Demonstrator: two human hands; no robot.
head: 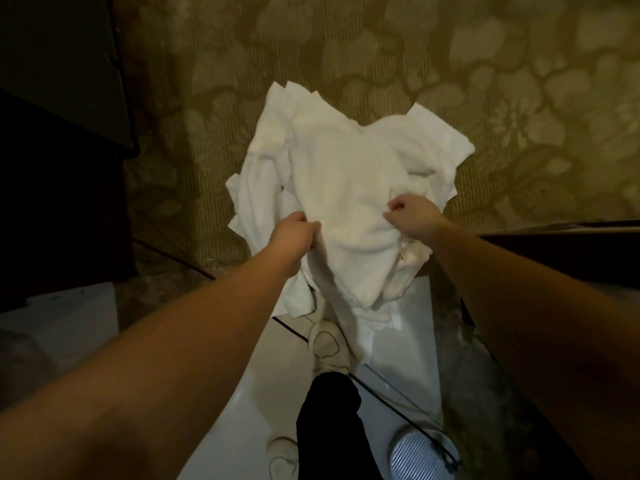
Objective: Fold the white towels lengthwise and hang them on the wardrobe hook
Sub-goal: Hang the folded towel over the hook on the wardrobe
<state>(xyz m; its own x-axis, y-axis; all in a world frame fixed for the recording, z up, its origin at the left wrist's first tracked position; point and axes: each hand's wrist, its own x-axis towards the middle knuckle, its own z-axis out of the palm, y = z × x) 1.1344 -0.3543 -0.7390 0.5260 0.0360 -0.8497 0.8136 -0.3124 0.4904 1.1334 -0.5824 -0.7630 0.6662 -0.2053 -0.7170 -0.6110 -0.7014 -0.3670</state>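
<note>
- Towels, white, terry [346, 188]: a rumpled heap of several pieces, lying on the floor just ahead of the person's feet, part on the patterned carpet [450, 64] and part on the pale floor tiles [242, 375]. None folded; none hung.
- Top towel [353, 237]: the piece being handled, lifted slightly at its near edge, with a loose fold trailing down towards the shoe.
- Left hand [298, 232]: fingers curled round the towel's left near edge, pinching the cloth.
- Right hand [410, 216]: fingers closed on a bunch of the same towel at its right side, knuckles up.
- Shoes, white: one [327, 346] at the heap's near edge, touching the hanging cloth; the other [282, 457] further back.
- Dark furniture [62, 133]: at the left edge; whether it is the wardrobe cannot be told. No hook in view.
- Step in hand, as judged: drawing one towel free of the heap, before any folding.
- Next move calls for: lifting this piece clear, finding its two corners along one edge, and spreading it taut so the long edges can meet.
</note>
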